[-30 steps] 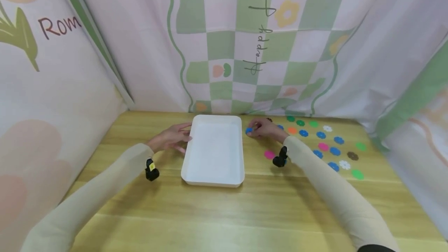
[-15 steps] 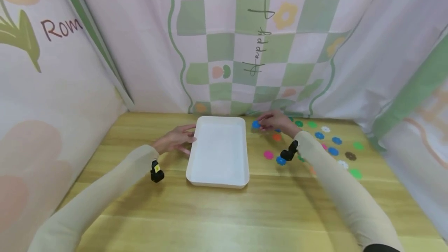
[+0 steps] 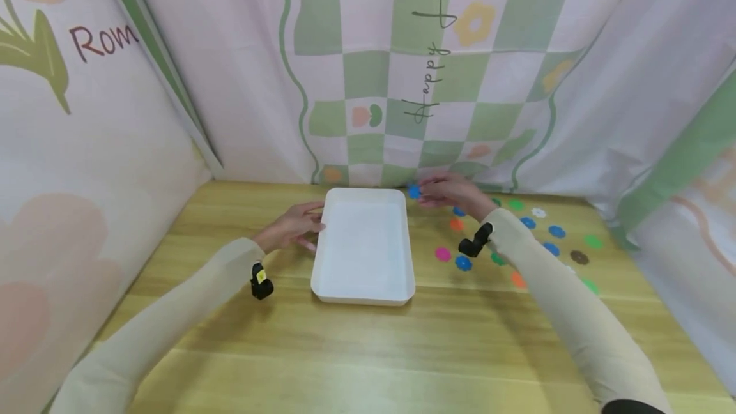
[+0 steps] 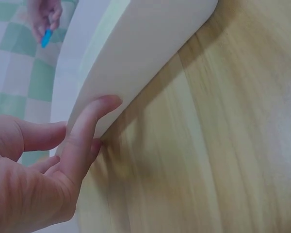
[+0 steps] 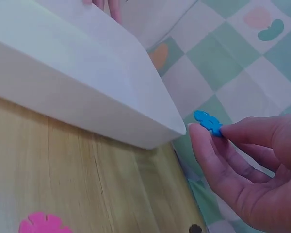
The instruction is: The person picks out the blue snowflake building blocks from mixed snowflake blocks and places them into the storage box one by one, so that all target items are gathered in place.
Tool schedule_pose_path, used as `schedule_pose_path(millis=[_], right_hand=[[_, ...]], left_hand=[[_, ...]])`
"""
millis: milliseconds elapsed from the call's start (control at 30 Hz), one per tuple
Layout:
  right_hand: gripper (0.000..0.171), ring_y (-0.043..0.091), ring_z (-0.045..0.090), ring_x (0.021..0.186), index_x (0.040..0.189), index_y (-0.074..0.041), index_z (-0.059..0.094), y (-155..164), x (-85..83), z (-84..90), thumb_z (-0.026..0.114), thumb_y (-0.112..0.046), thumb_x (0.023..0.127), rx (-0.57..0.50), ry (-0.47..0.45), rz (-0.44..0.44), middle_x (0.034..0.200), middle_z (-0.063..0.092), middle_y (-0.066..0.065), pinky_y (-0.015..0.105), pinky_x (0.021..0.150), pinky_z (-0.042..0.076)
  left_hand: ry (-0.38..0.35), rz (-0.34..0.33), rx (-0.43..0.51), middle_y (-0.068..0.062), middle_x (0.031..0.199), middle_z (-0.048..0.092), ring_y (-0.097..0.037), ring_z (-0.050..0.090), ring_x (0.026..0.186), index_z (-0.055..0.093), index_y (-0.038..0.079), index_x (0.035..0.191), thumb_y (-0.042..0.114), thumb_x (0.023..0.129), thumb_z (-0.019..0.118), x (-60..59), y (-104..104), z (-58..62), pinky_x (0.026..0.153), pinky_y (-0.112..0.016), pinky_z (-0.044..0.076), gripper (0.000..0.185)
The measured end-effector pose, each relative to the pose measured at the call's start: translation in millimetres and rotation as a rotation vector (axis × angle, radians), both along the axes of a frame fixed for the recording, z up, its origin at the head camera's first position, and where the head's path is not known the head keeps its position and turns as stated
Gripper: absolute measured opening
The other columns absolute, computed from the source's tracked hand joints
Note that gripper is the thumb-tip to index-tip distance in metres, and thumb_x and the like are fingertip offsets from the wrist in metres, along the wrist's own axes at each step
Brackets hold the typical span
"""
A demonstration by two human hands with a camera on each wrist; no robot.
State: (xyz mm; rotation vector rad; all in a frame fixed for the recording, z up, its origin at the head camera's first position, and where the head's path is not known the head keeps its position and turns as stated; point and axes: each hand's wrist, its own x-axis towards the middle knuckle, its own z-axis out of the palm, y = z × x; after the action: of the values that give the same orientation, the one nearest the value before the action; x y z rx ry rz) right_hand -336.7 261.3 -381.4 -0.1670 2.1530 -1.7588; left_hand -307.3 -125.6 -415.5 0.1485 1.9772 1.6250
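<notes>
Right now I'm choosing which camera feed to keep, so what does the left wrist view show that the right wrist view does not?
Only the left wrist view shows the left hand up close, its straight fingers touching the outer wall of the white tray.

Only the right wrist view shows a pink flower piece lying on the wooden table, and that the blue piece is flower-shaped.

Both show the tray, the table, the checked cloth backdrop, and the right hand pinching the blue flower piece beside the tray's corner.
</notes>
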Motion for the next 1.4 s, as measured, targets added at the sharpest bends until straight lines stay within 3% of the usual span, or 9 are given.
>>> schedule_pose_path(millis=[233,400,633,700,900,1033,1200,1400], right_hand=[[0.035,0.022,0.077,0.094,0.136,0.017,0.053,-27.6,-2.6,0.1,0.058,0.001,0.105,-0.009,-0.013,-0.041,0.105,0.077,0.014,0.048,0.102,0.061],[0.036,0.018,0.077,0.087,0.135,0.02,0.053,-46.1,-7.2,-2.6,0.058,0.002,0.105,-0.006,-0.033,-0.044,0.109,0.076,0.02,0.041,0.095,0.065],[0.036,0.019,0.077,0.088,0.136,0.019,0.055,-71.8,-10.7,-6.6,0.059,0.001,0.105,0.029,-0.065,-0.057,0.124,0.071,0.03,0.039,0.093,0.066],[0.036,0.018,0.076,0.086,0.136,0.016,0.057,-81.9,-11.7,-8.6,0.06,0.0,0.104,0.033,-0.076,-0.069,0.122,0.072,0.028,0.038,0.09,0.067],[0.029,0.016,0.076,0.074,0.126,0.017,0.062,-112.5,-15.9,-16.8,0.064,0.005,0.1,-0.044,-0.1,-0.092,0.097,0.078,0.016,0.033,0.081,0.068],[0.021,0.015,0.075,0.071,0.115,0.017,0.067,-123.8,-18.4,-25.6,0.067,0.008,0.097,-0.002,-0.078,-0.12,0.088,0.078,0.015,0.031,0.078,0.068],[0.019,0.013,0.074,0.07,0.11,0.016,0.07,-137.5,-22.1,-36.9,0.07,0.006,0.094,0.071,-0.048,-0.138,0.088,0.079,0.016,0.028,0.078,0.068],[0.017,0.014,0.073,0.066,0.106,0.017,0.069,-153.3,-20.4,-44.6,0.067,0.007,0.094,0.03,-0.054,-0.139,0.102,0.076,0.03,0.028,0.074,0.068]], left_hand=[[-0.008,0.015,-0.008,-0.024,0.168,0.032,-0.044,0.051,0.141,0.022,0.009,0.167,-0.004,0.104,0.057,1.8,10.5,-2.1,0.073,-0.036,0.069,0.073],[0.005,0.003,-0.008,-0.023,0.168,0.031,-0.044,0.052,0.14,0.023,0.01,0.167,-0.004,0.105,0.055,1.1,15.4,0.7,0.072,-0.036,0.069,0.072],[0.008,-0.017,-0.005,-0.021,0.169,0.029,-0.044,0.05,0.142,0.022,0.011,0.167,-0.003,0.105,0.055,-2.5,16.9,2.6,0.073,-0.036,0.069,0.072],[0.011,-0.018,-0.017,-0.022,0.169,0.029,-0.044,0.05,0.142,0.021,0.011,0.168,-0.002,0.105,0.056,-2.2,16.7,3.4,0.072,-0.035,0.069,0.072],[0.004,-0.008,-0.064,-0.021,0.168,0.032,-0.043,0.051,0.141,0.023,0.012,0.167,0.0,0.105,0.057,-1.7,15.4,3.0,0.073,-0.038,0.069,0.072],[0.001,-0.013,-0.059,-0.02,0.169,0.031,-0.043,0.051,0.141,0.023,0.014,0.168,0.0,0.105,0.057,-2.3,18.2,1.9,0.074,-0.037,0.069,0.072],[0.01,-0.017,-0.055,-0.022,0.169,0.03,-0.044,0.05,0.142,0.021,0.012,0.168,-0.003,0.105,0.055,-2.1,18.5,1.4,0.07,-0.034,0.069,0.073],[0.011,-0.015,-0.052,-0.023,0.168,0.032,-0.044,0.05,0.142,0.021,0.012,0.168,-0.004,0.105,0.055,0.8,16.6,1.2,0.073,-0.037,0.069,0.073]])
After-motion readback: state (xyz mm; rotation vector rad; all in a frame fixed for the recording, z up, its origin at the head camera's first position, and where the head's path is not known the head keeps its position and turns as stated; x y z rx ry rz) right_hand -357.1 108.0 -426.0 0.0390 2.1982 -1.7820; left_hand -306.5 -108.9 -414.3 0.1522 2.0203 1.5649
